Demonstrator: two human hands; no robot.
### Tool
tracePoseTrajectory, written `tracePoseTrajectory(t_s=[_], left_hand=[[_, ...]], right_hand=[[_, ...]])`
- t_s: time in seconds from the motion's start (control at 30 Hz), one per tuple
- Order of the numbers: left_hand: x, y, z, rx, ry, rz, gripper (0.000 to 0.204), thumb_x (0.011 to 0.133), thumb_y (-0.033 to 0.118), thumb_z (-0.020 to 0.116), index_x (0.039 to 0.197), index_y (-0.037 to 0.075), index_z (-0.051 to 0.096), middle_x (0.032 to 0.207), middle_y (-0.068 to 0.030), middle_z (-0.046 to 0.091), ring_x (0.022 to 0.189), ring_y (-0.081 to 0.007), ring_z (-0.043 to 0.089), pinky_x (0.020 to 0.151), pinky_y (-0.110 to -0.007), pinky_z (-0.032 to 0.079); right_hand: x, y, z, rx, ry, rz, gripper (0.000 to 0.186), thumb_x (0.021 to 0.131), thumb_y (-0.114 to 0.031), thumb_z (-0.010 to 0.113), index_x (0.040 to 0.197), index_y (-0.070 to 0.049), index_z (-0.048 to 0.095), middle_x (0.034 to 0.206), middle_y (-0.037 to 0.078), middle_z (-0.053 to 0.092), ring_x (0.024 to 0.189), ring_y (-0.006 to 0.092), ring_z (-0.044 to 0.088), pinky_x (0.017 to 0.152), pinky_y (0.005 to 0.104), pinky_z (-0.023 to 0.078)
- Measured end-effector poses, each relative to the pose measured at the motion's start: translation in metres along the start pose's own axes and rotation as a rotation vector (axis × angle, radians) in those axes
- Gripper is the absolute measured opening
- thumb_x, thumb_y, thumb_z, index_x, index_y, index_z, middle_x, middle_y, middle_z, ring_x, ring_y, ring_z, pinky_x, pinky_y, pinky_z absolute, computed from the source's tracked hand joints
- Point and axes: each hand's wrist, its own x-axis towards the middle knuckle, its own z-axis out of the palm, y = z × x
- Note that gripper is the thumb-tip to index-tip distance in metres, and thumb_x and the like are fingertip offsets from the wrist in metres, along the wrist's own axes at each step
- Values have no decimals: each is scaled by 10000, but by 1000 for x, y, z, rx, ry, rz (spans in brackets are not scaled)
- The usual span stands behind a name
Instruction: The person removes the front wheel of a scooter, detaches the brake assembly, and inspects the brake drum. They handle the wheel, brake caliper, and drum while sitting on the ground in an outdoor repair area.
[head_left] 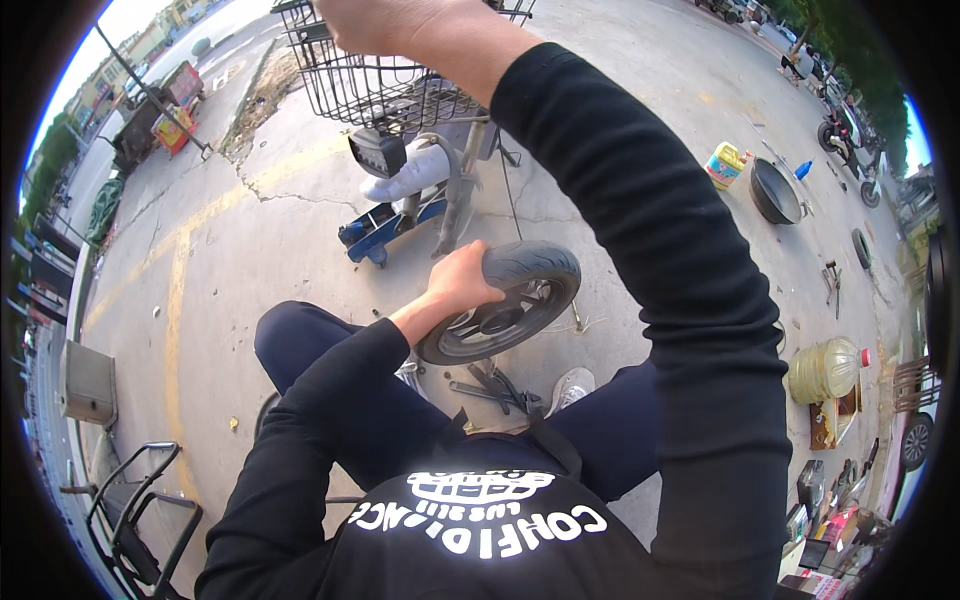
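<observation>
A small wheel with a black tyre [545, 262] and a dark spoked rim stands tilted between my knees. My left hand [462, 278] is closed round the tyre's upper left side, thumb toward the rim. Past the wheel is the front of an electric bike with a black wire basket [365, 92] and a dark square headlight [378, 153]. A blue floor jack [395, 232] sits under it. My right arm reaches up across the view, and my right hand [385, 24] is by the basket's top; its fingers are cut off by the picture's edge.
Dark metal tools [497, 388] lie between my feet. On the right are a yellow container [724, 165], a black basin [775, 192], a large clear jug [826, 371] with a red cap and many loose tools. A black metal-framed seat [145, 510] stands at lower left.
</observation>
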Motion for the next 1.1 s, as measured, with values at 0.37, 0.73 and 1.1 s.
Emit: tracePoseTrajectory(t_s=[0.37,0.73,1.1], left_hand=[[68,33,15,-127,181,109,665,592,239,800,1165,28,535,1102,-133,611,1057,-303,578,886,-389,476],[78,26,22,-287,182,-63,631,590,201,799,1133,15,538,1040,-130,611,1023,-305,583,868,-393,483],[96,36,30,-138,58,-117,721,576,272,821,1201,39,547,1077,-142,641,1039,-299,611,888,-390,476]], right_hand=[[91,-7,88,58,15,-200,205,868,-194,550,934,-134,734,1005,63,701,1012,202,640,892,387,458],[137,-61,101,-373,-183,-64,273,898,-183,497,1115,-101,641,1094,103,646,1059,223,600,939,385,415],[-197,132,20,24,-141,193,208,905,-192,609,1061,-56,626,963,121,632,824,233,640,711,361,498]])
